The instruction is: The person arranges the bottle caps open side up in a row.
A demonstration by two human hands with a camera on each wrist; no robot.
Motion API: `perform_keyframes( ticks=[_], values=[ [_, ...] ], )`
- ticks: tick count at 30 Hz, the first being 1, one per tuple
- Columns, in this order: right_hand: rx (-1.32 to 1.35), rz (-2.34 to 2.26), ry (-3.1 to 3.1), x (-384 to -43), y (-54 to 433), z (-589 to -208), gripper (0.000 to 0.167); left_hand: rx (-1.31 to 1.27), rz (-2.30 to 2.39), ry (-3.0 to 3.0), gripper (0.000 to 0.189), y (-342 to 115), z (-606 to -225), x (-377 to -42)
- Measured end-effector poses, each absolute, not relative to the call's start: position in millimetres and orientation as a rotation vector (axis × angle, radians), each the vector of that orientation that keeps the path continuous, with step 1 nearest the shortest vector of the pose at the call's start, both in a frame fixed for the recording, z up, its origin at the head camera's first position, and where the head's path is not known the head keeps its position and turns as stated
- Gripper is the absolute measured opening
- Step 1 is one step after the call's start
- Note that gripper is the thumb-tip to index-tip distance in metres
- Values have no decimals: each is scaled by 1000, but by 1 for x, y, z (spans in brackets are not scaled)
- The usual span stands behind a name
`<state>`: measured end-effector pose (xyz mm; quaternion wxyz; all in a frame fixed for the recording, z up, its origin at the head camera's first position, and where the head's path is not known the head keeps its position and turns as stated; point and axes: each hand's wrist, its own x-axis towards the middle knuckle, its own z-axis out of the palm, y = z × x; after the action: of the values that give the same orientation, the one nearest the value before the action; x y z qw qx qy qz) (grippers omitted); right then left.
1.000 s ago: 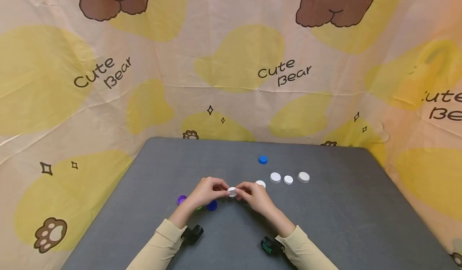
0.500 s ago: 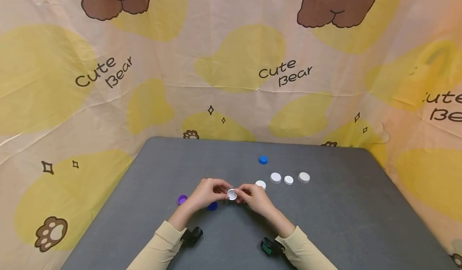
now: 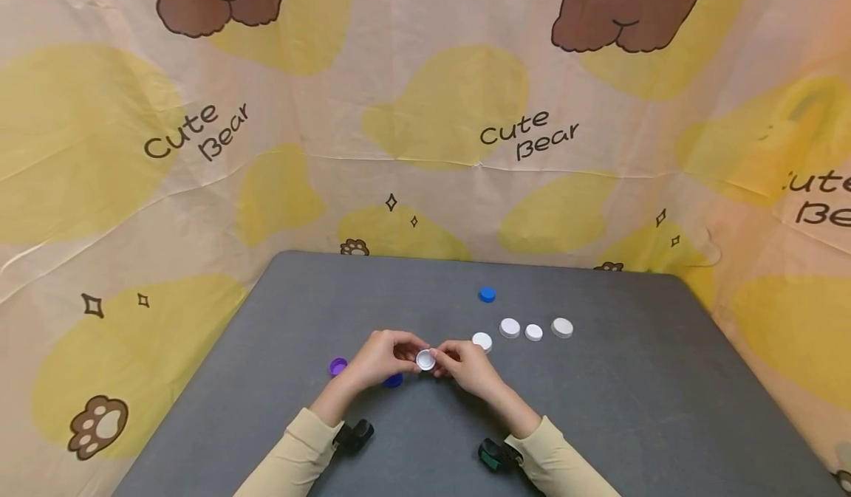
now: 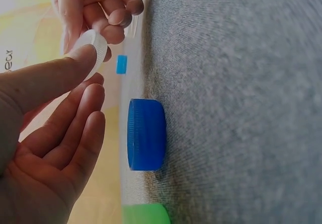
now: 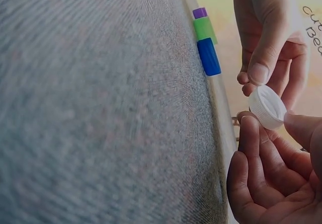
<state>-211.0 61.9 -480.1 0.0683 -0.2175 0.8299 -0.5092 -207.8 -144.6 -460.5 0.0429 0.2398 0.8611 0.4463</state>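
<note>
White and ribbed, a cap [image 3: 425,360] is pinched by both the left hand [image 3: 382,357] and the right hand [image 3: 470,368] above the grey counter [image 3: 631,408], its hollow side turned toward the head view. By the left hand, a purple cap [image 3: 337,365] is seen at the edge of the forearm [image 3: 332,398], a dark blue cap [image 3: 394,381] is partly covered, and a green cap [image 4: 146,214] is shown by the wrist views only. Past the right hand, four more white caps [image 3: 510,328] and a brighter blue cap [image 3: 487,295] are spread before a patterned cloth [image 3: 432,98].
</note>
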Motion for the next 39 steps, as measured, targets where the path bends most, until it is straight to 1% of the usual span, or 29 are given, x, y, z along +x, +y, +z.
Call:
perform_keyframes(
  ticks=[7,17,23,27,31,39],
  values=[
    [-630,-1565,2476,-211,60,-482,24,734,1372,2641,26,-146,-464,-208],
    [-624,-1647,2429,-207,61,-482,21,716,1374,2657,20,-148,-465,-206],
    [-689,-1546,2496,-203,62,-477,20,718,1363,2660,20,-149,-465,-205],
    [-726,-1496,2532,-200,64,-476,23,758,1369,2662,20,-150,-466,-205],
    [-736,-1477,2557,-199,64,-475,26,733,1369,2651,19,-151,-466,-204],
    [-741,-1441,2595,-198,63,-475,25,716,1347,2646,19,-151,-466,-203]
  ],
)
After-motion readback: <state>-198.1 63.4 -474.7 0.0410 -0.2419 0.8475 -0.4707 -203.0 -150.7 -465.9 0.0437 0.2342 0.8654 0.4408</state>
